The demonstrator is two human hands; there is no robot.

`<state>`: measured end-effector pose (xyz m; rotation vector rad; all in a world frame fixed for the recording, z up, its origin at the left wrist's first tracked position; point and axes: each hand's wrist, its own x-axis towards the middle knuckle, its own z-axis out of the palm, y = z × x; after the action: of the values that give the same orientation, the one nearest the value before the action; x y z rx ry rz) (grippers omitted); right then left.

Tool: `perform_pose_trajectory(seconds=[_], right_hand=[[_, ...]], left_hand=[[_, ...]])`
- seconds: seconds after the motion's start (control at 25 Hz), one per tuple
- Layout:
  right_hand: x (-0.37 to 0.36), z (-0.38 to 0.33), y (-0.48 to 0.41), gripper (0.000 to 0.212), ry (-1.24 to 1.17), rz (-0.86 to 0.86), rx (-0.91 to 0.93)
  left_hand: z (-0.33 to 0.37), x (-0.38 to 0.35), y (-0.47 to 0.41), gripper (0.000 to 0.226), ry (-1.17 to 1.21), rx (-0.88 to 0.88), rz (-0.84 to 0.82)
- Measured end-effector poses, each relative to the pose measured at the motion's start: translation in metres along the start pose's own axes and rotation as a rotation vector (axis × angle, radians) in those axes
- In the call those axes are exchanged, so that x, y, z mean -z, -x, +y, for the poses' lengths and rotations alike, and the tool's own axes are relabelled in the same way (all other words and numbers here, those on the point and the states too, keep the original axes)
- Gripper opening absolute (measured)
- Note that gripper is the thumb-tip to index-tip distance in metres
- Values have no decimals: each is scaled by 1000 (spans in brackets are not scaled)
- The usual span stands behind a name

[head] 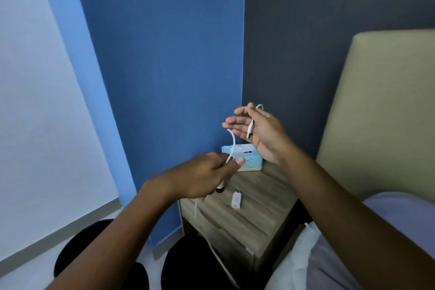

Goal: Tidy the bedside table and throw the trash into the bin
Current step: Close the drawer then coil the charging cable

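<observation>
the cable [231, 142] hung in the air above the table [249, 216], strung between both hands. its plug end lay across the palm of my right hand [259, 134], at about 1 o'clock in the view, fingers spread and only loosely cupping it; a small loop of it showed behind the fingers. from there the run arced down toward 7 o'clock into my left hand [207, 176], which was pinched shut on it between thumb and fingers. so the cable's long axis ran upper right to lower left, and the left hand was the nearer one to the slack, which dropped below it past the table's front edge toward the floor. winding, i judged, would turn on feeding that slack up toward the right palm.

on the table, a white adapter [236, 199] lay just below the left hand at 5 o'clock, and a blue tissue box [249, 158] stood at the back. a small dark-tipped thing under the left hand was mostly hidden; i couldn't tell what it was. the cable's far end was blurred and lost low in frame. no bin was in view.
</observation>
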<state>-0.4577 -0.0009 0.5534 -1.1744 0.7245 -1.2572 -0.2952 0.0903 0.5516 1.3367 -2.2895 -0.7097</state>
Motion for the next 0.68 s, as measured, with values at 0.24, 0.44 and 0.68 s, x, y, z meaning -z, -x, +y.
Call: perform_pose_trajectory(seconds=[0.24, 0.44, 0.68], right_hand=[[-18, 6, -13, 37, -356, -1, -95], [-55, 29, -25, 39, -208, -89, -145], [-85, 73, -17, 43, 294, -219, -199]], left_hand=[[-38, 30, 18, 39, -303, -106, 306], [-55, 38, 32, 47, -244, -129, 12], [-49, 93, 52, 38, 121, -194, 66]])
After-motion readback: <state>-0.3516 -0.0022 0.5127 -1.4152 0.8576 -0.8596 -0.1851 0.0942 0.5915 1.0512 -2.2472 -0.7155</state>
